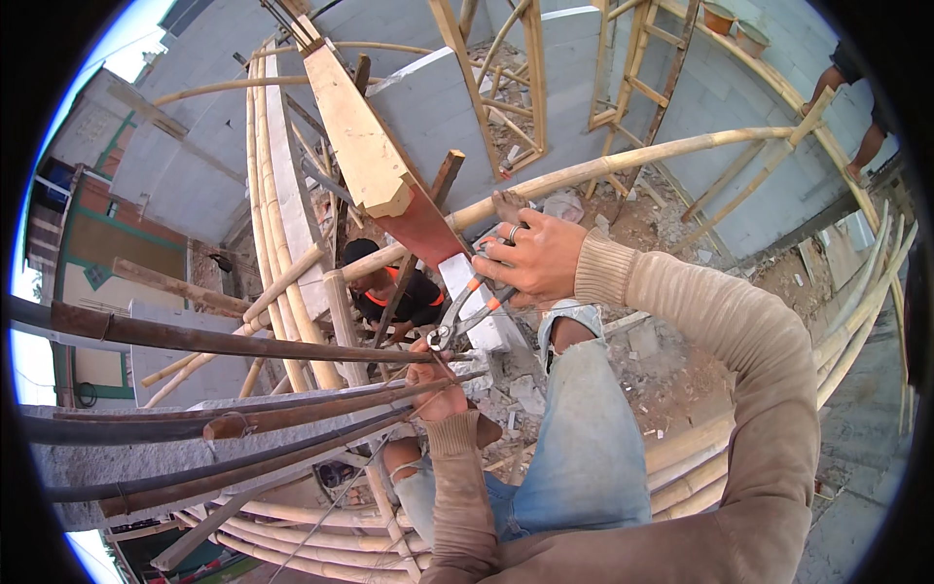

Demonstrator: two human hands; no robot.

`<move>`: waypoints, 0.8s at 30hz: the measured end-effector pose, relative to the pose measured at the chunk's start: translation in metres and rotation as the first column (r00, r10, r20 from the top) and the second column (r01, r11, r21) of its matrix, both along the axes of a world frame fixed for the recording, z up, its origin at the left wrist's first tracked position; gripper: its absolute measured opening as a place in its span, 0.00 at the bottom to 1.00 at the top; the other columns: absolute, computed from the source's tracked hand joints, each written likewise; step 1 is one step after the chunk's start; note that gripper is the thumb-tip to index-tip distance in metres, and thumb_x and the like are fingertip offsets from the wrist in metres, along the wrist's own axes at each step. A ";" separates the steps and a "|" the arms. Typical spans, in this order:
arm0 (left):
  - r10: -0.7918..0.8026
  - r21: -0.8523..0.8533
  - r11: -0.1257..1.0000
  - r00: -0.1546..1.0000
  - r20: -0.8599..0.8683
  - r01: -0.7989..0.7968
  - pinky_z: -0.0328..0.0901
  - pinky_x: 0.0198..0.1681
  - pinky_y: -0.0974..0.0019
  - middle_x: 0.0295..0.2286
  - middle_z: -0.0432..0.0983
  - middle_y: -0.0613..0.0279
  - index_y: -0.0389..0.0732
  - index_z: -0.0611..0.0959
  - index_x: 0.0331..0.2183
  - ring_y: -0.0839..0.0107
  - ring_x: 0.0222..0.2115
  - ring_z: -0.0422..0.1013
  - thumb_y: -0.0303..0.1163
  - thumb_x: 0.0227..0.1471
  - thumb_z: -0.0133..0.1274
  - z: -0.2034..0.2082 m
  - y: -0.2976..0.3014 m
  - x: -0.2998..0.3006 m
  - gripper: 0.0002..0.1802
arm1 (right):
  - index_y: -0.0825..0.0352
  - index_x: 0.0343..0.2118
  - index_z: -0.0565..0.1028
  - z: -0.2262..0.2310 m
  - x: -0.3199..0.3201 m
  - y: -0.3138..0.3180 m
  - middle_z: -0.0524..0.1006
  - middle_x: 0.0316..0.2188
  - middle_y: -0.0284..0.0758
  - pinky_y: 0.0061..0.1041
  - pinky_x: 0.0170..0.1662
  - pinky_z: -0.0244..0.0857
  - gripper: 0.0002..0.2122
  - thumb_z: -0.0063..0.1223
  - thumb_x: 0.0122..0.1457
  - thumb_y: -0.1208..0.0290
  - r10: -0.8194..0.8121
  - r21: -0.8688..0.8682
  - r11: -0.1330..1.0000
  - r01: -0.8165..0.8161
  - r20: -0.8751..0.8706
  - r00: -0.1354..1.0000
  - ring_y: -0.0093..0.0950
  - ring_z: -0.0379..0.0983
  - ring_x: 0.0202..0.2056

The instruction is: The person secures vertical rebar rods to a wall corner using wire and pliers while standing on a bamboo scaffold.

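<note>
My right hand (533, 258), with a ring on one finger, is closed round the orange-tipped handles of metal pincers (446, 329). The pincers' jaws point down-left, just above my left hand. My left hand (435, 391) is closed round a steel bar (321, 406) near its end, among several long dark bars that come in from the left. Another bar (243, 343) passes just above that hand, close to the jaws. A thin wire seems to show by my left fingertips, but it is too fine to follow.
A bamboo pole (642, 164) crosses ahead, beside a tall timber-boarded column form (360, 136). Below, a person in dark clothing with orange trim (418, 302) crouches. Rubble (525, 394) covers the ground. Bamboo poles (321, 545) run beneath me. Another person's legs (866, 146) show at far right.
</note>
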State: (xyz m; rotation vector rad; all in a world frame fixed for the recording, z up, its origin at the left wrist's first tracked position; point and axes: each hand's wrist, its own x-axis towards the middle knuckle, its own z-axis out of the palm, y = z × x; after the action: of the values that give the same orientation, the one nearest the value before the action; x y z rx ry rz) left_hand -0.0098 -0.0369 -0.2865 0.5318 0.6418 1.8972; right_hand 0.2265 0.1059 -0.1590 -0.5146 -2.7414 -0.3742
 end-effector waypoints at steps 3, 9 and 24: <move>-0.017 0.014 1.000 1.000 -0.003 0.017 0.66 0.40 0.66 0.38 0.77 0.58 0.35 0.80 0.42 0.70 0.38 0.71 0.40 0.55 0.58 0.001 0.000 0.000 0.19 | 0.62 0.39 0.77 0.001 -0.017 -0.003 0.78 0.33 0.34 0.35 0.39 0.69 0.23 0.61 0.46 0.49 -0.140 -0.013 0.990 0.141 0.077 0.987 0.36 0.76 0.37; 0.014 -0.026 1.000 1.000 0.003 -0.013 0.64 0.50 0.64 0.42 0.74 0.59 0.33 0.78 0.44 0.69 0.43 0.70 0.37 0.54 0.59 -0.007 0.000 -0.005 0.21 | 0.68 0.16 0.76 0.018 -0.035 0.022 0.77 0.16 0.36 0.35 0.27 0.70 0.23 0.62 0.45 0.48 -0.048 -0.800 0.423 0.425 0.449 0.892 0.32 0.76 0.21; -0.017 0.020 1.000 0.997 -0.074 0.018 0.61 0.56 0.63 0.41 0.71 0.63 0.35 0.78 0.44 0.69 0.46 0.68 0.39 0.53 0.59 0.004 -0.002 0.000 0.20 | 0.63 0.37 0.70 -0.162 -0.046 -0.041 0.76 0.17 0.42 0.44 0.30 0.68 0.25 0.63 0.41 0.51 -0.295 -0.772 0.633 0.060 -0.169 0.941 0.47 0.75 0.23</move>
State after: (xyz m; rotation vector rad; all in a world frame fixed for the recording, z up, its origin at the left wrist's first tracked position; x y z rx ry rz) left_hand -0.0099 -0.0387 -0.2830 0.6210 0.6641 1.8765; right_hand 0.1800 0.0653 -0.3208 -0.9621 -2.4461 0.8222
